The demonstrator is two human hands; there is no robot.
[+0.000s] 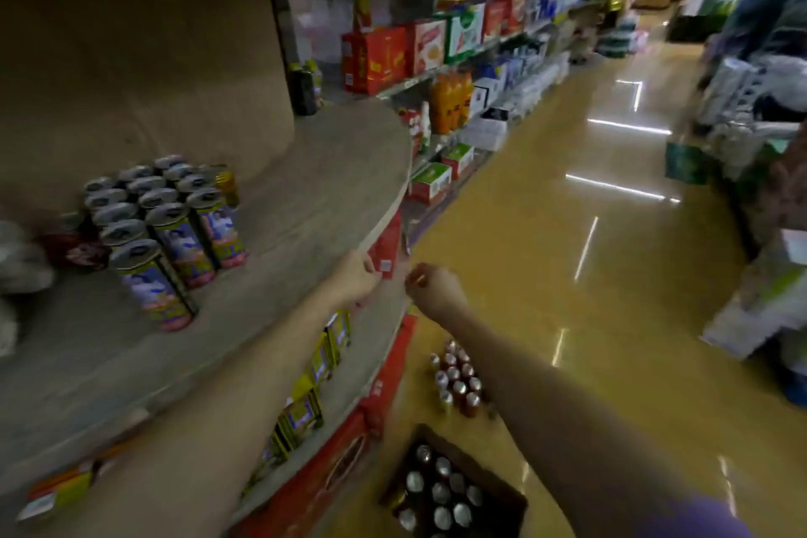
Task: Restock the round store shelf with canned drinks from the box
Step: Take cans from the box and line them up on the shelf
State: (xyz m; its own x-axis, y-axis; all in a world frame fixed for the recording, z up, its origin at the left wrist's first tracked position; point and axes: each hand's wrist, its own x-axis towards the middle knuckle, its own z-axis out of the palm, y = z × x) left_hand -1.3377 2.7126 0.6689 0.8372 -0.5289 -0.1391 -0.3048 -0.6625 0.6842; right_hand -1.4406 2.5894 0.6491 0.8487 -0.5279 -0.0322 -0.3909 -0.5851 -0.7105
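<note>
Cans (170,227) stood upright on the round shelf (332,170); both hands, left (356,282) and right (436,288), curled empty at its rim.

Glossy yellow floor (567,232) runs down the aisle, with streaks of reflected ceiling light. Long wall shelving (436,76) on the left carries red cartons (375,57), green-and-white cartons (467,28) and orange drink bottles (450,100). Green-topped boxes (432,181) sit on its lowest level. Blurred stacked goods (751,118) line the right side.
</note>
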